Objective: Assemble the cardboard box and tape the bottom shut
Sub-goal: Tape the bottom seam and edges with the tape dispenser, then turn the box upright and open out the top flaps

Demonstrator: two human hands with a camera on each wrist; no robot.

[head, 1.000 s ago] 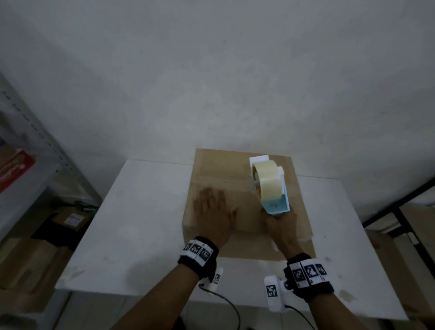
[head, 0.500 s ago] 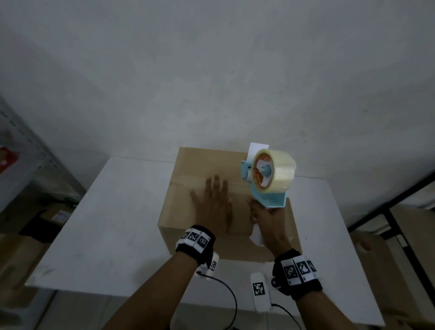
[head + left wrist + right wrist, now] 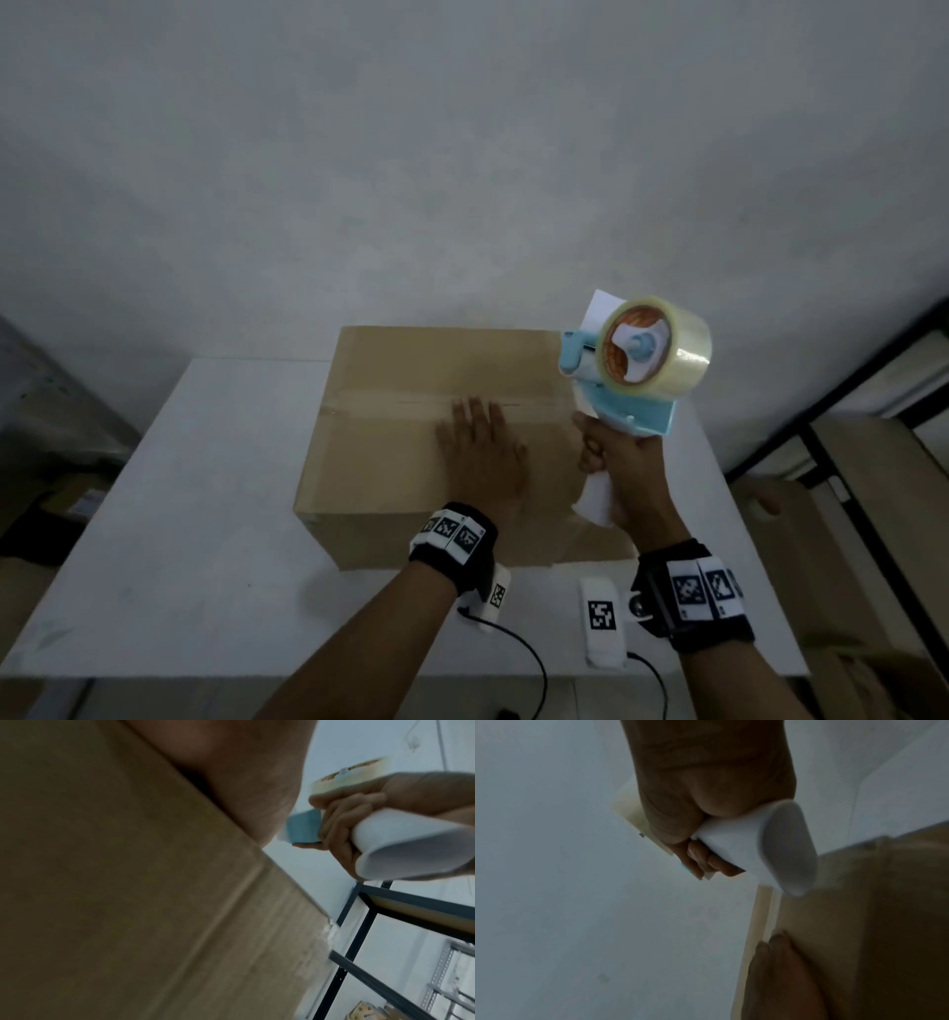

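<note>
A brown cardboard box (image 3: 390, 447) stands on the white table (image 3: 215, 514), flaps closed on top with a strip of clear tape along the middle seam. My left hand (image 3: 477, 452) lies flat on the box top, fingers straight, palm down; its heel (image 3: 239, 780) presses the cardboard (image 3: 115, 882). My right hand (image 3: 611, 462) grips the white handle (image 3: 762, 850) of a light-blue tape dispenser (image 3: 637, 370), lifted above the box's right end. The clear tape roll (image 3: 667, 349) faces me. The right hand's fingers (image 3: 342, 821) curl round the handle.
A grey wall rises behind the table. Black metal shelving (image 3: 842, 411) stands at the right, with cardboard (image 3: 868, 493) beside it. A grey rack (image 3: 46, 401) and boxes sit at the left. Cables (image 3: 518, 652) hang from my wrist cameras over the table's near edge.
My right hand has lifted the tape dispenser off the box top and swung it up and to the right. The left hand stays flat on the box, which has turned broadside in view.
</note>
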